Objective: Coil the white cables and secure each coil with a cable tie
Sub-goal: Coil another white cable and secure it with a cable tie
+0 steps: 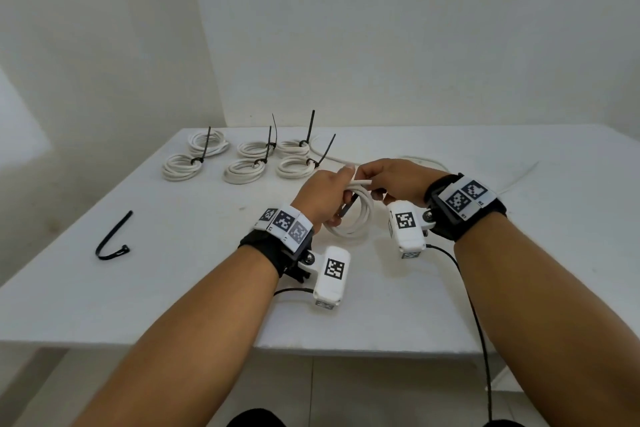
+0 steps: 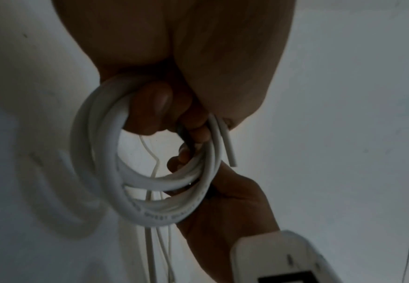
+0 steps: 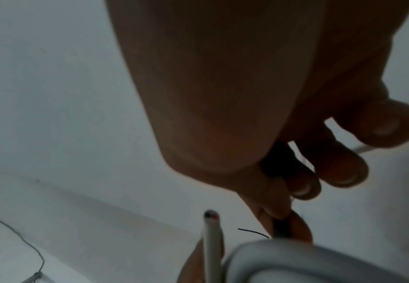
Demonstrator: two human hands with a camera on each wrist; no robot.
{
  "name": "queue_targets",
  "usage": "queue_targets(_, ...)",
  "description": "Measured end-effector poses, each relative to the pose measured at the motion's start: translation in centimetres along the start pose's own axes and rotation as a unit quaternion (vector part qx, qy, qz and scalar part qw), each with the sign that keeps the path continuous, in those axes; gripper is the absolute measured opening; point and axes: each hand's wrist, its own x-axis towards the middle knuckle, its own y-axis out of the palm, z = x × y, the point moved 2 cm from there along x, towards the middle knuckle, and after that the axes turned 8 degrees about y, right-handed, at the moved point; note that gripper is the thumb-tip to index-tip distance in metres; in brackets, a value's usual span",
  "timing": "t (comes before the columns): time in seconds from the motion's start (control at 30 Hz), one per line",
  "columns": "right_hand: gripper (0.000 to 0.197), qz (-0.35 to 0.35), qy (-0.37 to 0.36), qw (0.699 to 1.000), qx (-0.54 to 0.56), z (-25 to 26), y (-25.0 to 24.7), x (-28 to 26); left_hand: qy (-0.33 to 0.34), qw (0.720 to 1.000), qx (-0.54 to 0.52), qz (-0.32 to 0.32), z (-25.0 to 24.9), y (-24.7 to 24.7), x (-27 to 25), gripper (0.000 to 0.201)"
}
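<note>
A white table (image 1: 450,288) fills the lower half of the head view, below pale walls (image 1: 381,28). Six tied coils (image 1: 244,170) are laid in two rows at the upper left of the table, each bound by a black tie whose tail stands up. Loose white cable (image 1: 325,154) is seen trailing across the table behind the hands, toward the right. A spare tie (image 1: 112,239), bent into a hook shape, lies alone at the left of the table, well apart from the coils. At the centre of the head view a coil (image 1: 356,215) is held up off the table between both hands. The left hand (image 1: 323,198) is closed around the coil's left side, fingers curled through the loops; in the left wrist view the coil (image 2: 135,172) hangs from those fingers, with one cut end (image 2: 230,149) sticking out beside it. The right hand (image 1: 391,180) is bent in over the coil's top, its fingertips meeting those of the left. A black tie (image 1: 348,206) runs between the hands across the coil; in the right wrist view the dark strip (image 3: 279,227) is pinched between thumb and forefinger, with the other fingers (image 3: 341,170) loosely curled.
</note>
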Motion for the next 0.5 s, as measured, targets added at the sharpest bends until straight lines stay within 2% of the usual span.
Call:
queue_targets(0.23,0.02,0.011,0.015,1.0,-0.024,-0.7,-0.9,0.5,-0.031,0.999,-0.002,0.028,0.5,0.5,0.6,0.019)
queue_targets(0.33,0.017,0.02,0.009,0.999,-0.033,-0.6,-0.8,0.4,-0.02,0.997,0.047,0.057,0.5,0.7,0.8,0.031)
queue_targets(0.4,0.021,0.012,-0.001,1.0,0.006,-0.4,-1.0,0.2,-0.015,0.996,0.048,0.067,0.4,0.7,1.0,0.041)
queue_targets(0.5,0.016,-0.058,-0.042,0.995,0.065,-0.3,-1.6,-0.3,-0.017,0.998,0.018,0.055,0.2,0.7,1.3,0.039)
